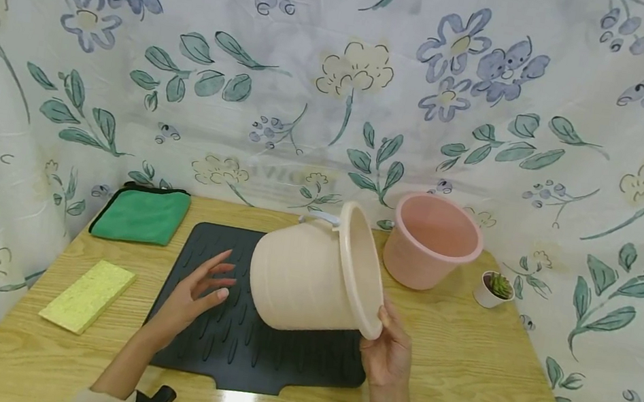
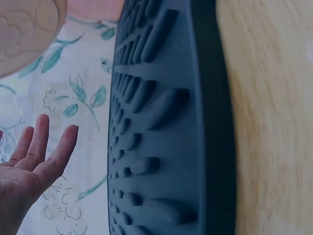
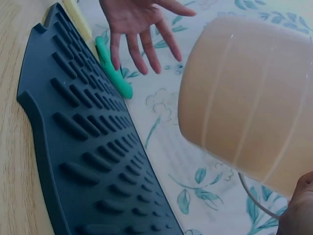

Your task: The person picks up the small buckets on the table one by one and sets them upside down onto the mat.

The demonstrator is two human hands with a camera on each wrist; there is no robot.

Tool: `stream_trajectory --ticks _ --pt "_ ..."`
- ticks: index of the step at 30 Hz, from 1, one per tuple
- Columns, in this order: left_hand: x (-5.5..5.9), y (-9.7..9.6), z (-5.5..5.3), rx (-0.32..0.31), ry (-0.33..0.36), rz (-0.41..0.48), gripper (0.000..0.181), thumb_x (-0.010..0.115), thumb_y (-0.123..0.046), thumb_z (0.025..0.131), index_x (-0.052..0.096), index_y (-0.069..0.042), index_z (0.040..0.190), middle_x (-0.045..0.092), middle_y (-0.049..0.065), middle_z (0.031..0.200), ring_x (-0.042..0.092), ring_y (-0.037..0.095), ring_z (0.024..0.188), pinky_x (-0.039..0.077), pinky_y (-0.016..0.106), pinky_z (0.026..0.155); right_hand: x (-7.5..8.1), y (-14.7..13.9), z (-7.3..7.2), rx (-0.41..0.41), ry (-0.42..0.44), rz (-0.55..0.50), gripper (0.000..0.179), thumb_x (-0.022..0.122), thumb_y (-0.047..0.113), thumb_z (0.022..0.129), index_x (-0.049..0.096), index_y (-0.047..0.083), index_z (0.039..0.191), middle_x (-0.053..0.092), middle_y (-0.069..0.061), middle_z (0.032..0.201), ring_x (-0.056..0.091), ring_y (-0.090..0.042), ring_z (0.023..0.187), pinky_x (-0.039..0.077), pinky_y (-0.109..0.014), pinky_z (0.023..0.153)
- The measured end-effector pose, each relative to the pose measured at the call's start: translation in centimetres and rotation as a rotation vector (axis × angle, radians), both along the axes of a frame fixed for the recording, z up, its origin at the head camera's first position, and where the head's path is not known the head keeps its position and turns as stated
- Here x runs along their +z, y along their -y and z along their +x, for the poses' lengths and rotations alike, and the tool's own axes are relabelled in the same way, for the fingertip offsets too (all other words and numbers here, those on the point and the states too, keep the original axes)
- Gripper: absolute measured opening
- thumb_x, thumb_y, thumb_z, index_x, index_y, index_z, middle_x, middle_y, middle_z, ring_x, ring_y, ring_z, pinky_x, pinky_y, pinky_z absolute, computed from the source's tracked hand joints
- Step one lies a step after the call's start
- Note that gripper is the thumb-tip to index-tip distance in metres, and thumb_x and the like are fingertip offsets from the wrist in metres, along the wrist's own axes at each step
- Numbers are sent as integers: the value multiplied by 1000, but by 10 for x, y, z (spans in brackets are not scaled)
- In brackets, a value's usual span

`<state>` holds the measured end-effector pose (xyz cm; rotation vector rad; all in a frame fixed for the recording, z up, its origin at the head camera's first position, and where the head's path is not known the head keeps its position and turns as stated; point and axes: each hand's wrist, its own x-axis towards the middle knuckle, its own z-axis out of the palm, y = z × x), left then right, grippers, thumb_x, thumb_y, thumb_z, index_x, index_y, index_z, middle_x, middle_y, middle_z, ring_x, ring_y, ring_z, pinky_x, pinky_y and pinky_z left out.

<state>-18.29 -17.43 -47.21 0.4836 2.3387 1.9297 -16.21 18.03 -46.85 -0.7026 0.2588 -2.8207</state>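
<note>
A cream plastic bucket (image 1: 301,277) is tilted on its side above the dark ribbed drying mat (image 1: 256,363), its mouth facing right. My right hand (image 1: 389,348) grips the bucket's rim at its lower right, thumb and fingers on either side of the edge. The bucket's handle (image 1: 320,216) shows at the top near the rim. My left hand (image 1: 194,296) is off the bucket, to the left of its base, with fingers spread and nothing in them. In the right wrist view, a gap shows between the left hand (image 3: 142,34) and the bucket's side (image 3: 244,98).
A pink bucket (image 1: 417,269) stands upright at the back right, beside a small potted succulent (image 1: 493,290). On the left lie a yellow sponge (image 1: 88,295) and a green zip pouch (image 1: 142,215). A floral curtain (image 1: 308,123) hangs behind the wooden table (image 1: 467,400).
</note>
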Motion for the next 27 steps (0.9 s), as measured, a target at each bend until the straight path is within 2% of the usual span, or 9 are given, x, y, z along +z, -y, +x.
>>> stream_trajectory --ticks 4,6,10,13,20,27 --pt "0 -3 -1 2 0 22 65 54 -11 101 25 -23 158 41 16 148 50 40 131 50 26 94 -1 3 0 12 5 -7 52 11 0 104 38 -5 148 62 -19 128 67 -25 111 56 -27 86" --pt "0 -4 -2 -4 -1 41 65 54 -11 101 24 -20 159 40 17 149 52 35 130 51 25 93 -1 4 0 11 9 -9 51 12 0 105 40 -4 148 62 -19 127 68 -24 110 56 -27 84" --pt "-2 -6 -3 -17 0 83 64 51 -10 102 23 -14 159 39 20 149 56 16 126 52 27 92 0 9 1 -1 27 -15 52 12 0 105 43 -5 145 63 -20 125 69 -25 108 57 -28 80" --pt "-2 -8 -4 -23 -3 102 62 50 -11 103 23 -14 159 37 23 149 56 8 124 53 32 93 -1 12 1 1 46 -32 52 11 0 105 44 -5 145 63 -20 125 69 -26 108 57 -28 81" --pt "-1 -13 -5 -14 -1 113 60 48 -10 103 25 -18 158 38 17 150 55 0 120 49 57 96 -1 20 2 -18 82 -34 52 12 0 105 50 -5 140 65 -19 121 70 -24 104 58 -27 80" --pt "-2 -16 -6 -26 2 164 58 46 -14 104 25 -19 158 36 17 151 54 3 121 47 62 97 -5 28 0 -4 75 -53 52 11 1 105 49 -6 139 65 -20 120 70 -25 106 57 -27 83"
